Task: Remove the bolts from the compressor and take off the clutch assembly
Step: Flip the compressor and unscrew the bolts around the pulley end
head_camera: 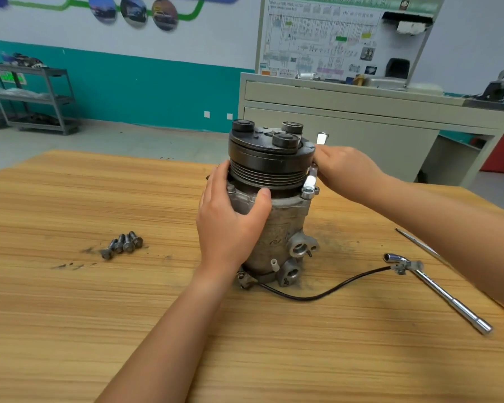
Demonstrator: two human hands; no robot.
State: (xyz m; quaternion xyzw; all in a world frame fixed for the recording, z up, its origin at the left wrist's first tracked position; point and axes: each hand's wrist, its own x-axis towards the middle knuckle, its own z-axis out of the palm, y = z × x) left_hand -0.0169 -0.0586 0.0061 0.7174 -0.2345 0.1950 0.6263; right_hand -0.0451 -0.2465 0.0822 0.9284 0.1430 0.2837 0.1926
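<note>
Compressor (277, 225) stands upright mid-desk (70, 301), long axis vertical, clutch (269, 158) on top. Left hand (230, 219) wraps the body from 9 o'clock, just under the pulley. Right hand (344, 170) at 3 o'clock is closed on a wrench (310, 181) seated on a flange bolt (307, 193), so it is nearer that bolt. Four bolts (122, 245) lie loose at 9 o'clock.
</note>
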